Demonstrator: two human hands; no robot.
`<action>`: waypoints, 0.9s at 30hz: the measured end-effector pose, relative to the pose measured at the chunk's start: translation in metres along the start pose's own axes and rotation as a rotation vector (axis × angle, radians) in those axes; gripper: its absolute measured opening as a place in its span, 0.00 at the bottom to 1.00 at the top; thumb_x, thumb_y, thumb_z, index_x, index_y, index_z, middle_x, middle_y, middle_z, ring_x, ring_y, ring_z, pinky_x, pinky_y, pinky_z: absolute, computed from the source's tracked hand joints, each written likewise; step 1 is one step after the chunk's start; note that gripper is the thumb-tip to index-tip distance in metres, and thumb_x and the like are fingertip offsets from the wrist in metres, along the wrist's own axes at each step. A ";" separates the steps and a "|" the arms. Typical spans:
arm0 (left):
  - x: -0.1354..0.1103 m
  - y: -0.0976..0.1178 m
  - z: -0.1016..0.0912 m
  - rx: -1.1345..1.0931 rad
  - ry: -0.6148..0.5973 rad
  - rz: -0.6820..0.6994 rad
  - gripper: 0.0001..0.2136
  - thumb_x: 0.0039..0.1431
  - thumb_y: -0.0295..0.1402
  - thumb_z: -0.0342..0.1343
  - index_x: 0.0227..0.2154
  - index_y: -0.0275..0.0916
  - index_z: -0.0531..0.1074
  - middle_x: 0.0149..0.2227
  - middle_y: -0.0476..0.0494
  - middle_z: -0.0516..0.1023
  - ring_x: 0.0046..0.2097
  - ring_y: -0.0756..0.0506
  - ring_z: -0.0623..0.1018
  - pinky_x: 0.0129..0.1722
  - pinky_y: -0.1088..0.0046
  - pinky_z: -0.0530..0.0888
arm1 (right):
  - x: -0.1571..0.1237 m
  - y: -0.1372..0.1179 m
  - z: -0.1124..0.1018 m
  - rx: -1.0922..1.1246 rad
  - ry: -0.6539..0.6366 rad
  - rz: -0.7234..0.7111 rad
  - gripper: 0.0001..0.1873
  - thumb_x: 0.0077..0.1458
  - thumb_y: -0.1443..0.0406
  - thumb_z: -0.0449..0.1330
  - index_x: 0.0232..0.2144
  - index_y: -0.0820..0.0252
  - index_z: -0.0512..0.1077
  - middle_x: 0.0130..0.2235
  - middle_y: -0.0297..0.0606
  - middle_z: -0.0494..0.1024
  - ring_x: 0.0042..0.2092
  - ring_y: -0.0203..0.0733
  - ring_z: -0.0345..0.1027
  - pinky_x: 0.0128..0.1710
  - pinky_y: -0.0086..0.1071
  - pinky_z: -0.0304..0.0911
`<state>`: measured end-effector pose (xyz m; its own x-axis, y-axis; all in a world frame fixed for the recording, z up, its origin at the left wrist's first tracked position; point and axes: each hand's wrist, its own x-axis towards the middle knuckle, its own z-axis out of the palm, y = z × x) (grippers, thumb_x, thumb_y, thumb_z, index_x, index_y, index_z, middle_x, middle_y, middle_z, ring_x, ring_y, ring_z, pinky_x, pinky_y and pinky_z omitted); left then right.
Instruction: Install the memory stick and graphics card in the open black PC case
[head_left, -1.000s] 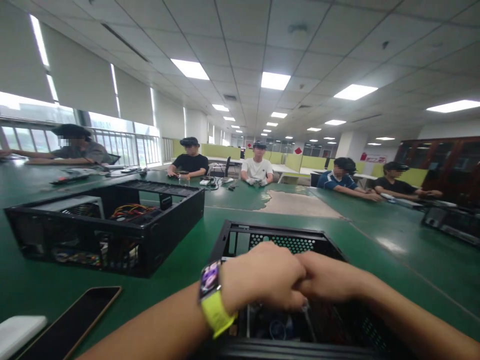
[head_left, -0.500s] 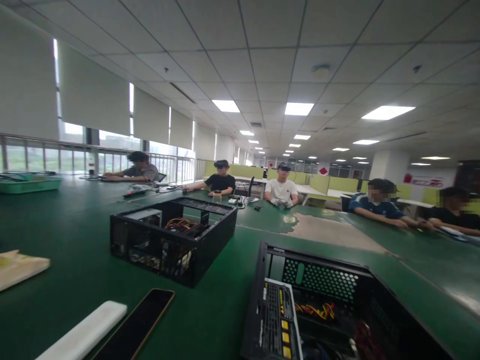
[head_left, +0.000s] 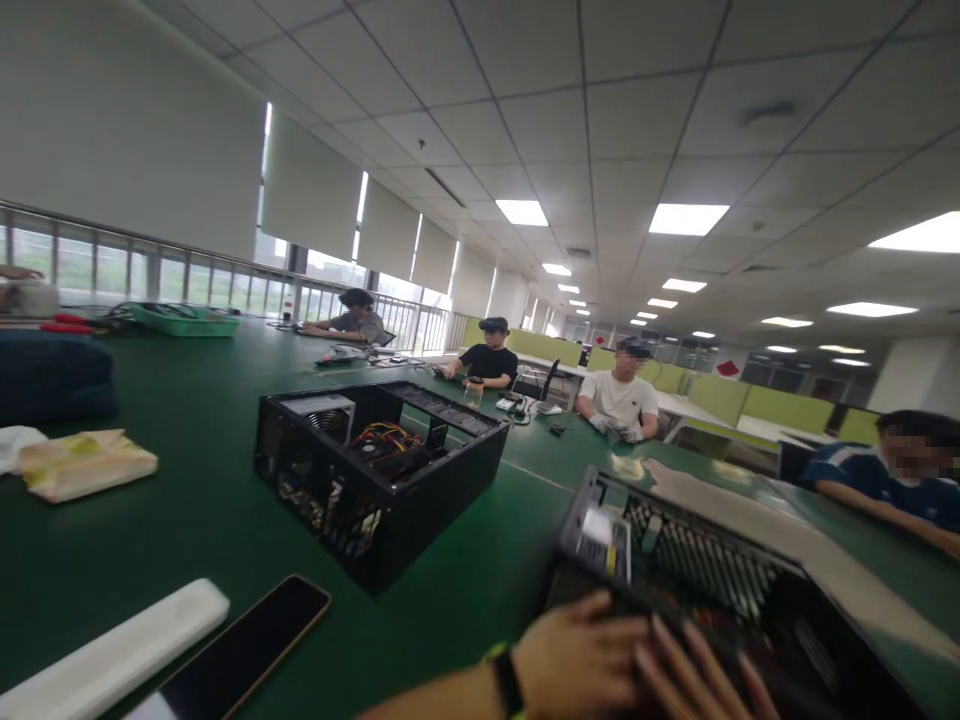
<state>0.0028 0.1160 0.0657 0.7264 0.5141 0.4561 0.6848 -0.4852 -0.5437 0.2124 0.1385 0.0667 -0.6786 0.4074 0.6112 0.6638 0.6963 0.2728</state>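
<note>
My left hand [head_left: 574, 655], with a dark band at its wrist, reaches in from the bottom edge over the near black computer case [head_left: 806, 590]. Its fingers are stretched out to the right across a dark, blurred surface at the case's near side. Close beside it, my right hand [head_left: 701, 680] has its fingers extended and slightly spread over the same dark area. The fingertips of both hands nearly meet. Whether that surface belongs to the case or is a separate part, I cannot tell. Inside the case, a power supply [head_left: 604, 540] with a pale label shows at the left.
A second open computer case [head_left: 442, 520] with coloured wires stands left of the near one. Closer in lie a white bar [head_left: 120, 650] and a phone [head_left: 247, 645]. A tissue pack [head_left: 86, 465] and a green tray [head_left: 184, 320] are farther left. Several people sit across the table.
Both my hands have come into view over the near case. The view has swung left, bringing in the dark blue bag, and the power supply is now partly covered by something dark.
</note>
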 end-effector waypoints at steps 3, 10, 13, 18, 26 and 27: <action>0.061 -0.035 0.051 -0.120 -0.143 -0.215 0.32 0.56 0.52 0.50 0.58 0.36 0.62 0.62 0.36 0.60 0.63 0.38 0.59 0.60 0.56 0.59 | 0.073 0.063 0.041 -0.130 -0.309 0.254 0.25 0.50 0.65 0.55 0.52 0.54 0.71 0.58 0.41 0.68 0.62 0.56 0.54 0.59 0.53 0.50; 0.133 -0.071 0.065 -0.385 -0.279 -0.259 0.36 0.53 0.56 0.48 0.61 0.39 0.57 0.67 0.39 0.50 0.66 0.34 0.48 0.62 0.45 0.44 | 0.140 0.123 0.043 -0.266 -0.690 0.363 0.29 0.53 0.63 0.53 0.58 0.58 0.64 0.63 0.47 0.60 0.65 0.60 0.44 0.60 0.59 0.37; 0.128 -0.084 0.057 -0.392 -0.302 -0.235 0.38 0.52 0.55 0.51 0.62 0.42 0.54 0.67 0.39 0.49 0.66 0.34 0.47 0.61 0.45 0.42 | 0.138 0.123 0.036 -0.271 -0.699 0.381 0.30 0.50 0.63 0.56 0.58 0.58 0.64 0.62 0.50 0.59 0.64 0.62 0.46 0.59 0.59 0.40; 0.096 -0.068 0.041 -0.594 -0.354 -0.328 0.28 0.52 0.48 0.54 0.54 0.42 0.65 0.54 0.36 0.71 0.56 0.34 0.68 0.55 0.51 0.59 | 0.113 0.087 0.037 -0.206 -0.699 0.362 0.32 0.50 0.62 0.57 0.59 0.58 0.62 0.62 0.48 0.61 0.62 0.57 0.51 0.58 0.50 0.48; -0.034 0.043 0.003 -1.098 -0.277 -0.465 0.06 0.45 0.37 0.58 0.27 0.42 0.72 0.24 0.52 0.74 0.27 0.49 0.72 0.27 0.75 0.61 | -0.025 -0.064 0.022 0.481 -0.389 0.527 0.19 0.51 0.65 0.54 0.44 0.56 0.75 0.51 0.42 0.73 0.55 0.45 0.62 0.55 0.35 0.54; -0.046 0.055 0.001 -1.200 -0.302 -0.496 0.05 0.43 0.34 0.58 0.24 0.41 0.71 0.22 0.53 0.71 0.25 0.50 0.69 0.25 0.75 0.59 | -0.038 -0.082 0.018 0.535 -0.359 0.556 0.15 0.50 0.66 0.54 0.39 0.56 0.76 0.47 0.41 0.76 0.51 0.44 0.65 0.52 0.33 0.56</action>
<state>0.0069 0.0666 0.0141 0.4524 0.8761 0.1666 0.6112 -0.4407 0.6574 0.1782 0.0763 0.0076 -0.4161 0.8727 0.2554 0.7536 0.4881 -0.4402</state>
